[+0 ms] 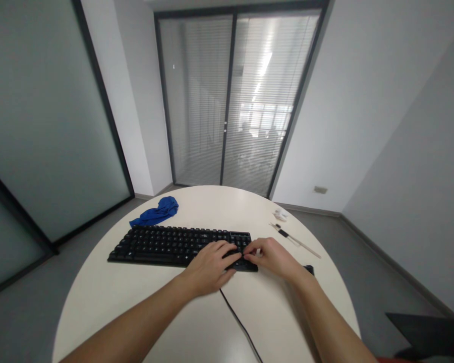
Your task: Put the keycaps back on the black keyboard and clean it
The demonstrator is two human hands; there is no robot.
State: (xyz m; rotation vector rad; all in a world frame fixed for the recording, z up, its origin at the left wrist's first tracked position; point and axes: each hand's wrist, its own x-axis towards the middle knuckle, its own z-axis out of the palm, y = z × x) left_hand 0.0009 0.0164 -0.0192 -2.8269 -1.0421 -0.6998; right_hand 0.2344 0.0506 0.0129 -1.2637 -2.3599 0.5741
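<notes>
A black keyboard (pixel 166 247) lies on the round table, its number pad toward the right. My left hand (pixel 214 264) rests over the keyboard's right part, fingers stretched out and apart, the thumb near its front edge. At the number pad, my right hand (pixel 267 257) has thumb and fingertips pinched together among the keys. Whatever sits in that pinch is too small to make out. The fingertips of both hands almost meet. A black cable (pixel 236 317) runs from under my left hand toward the table's front.
Behind the keyboard's left end lies a crumpled blue cloth (pixel 157 212). Thin sticks or brushes (pixel 300 243) and a small white crumpled thing (pixel 280 215) lie at the right. A small black object (pixel 309 269) shows beside my right wrist. The pale round table (pixel 200 199) has a curved edge.
</notes>
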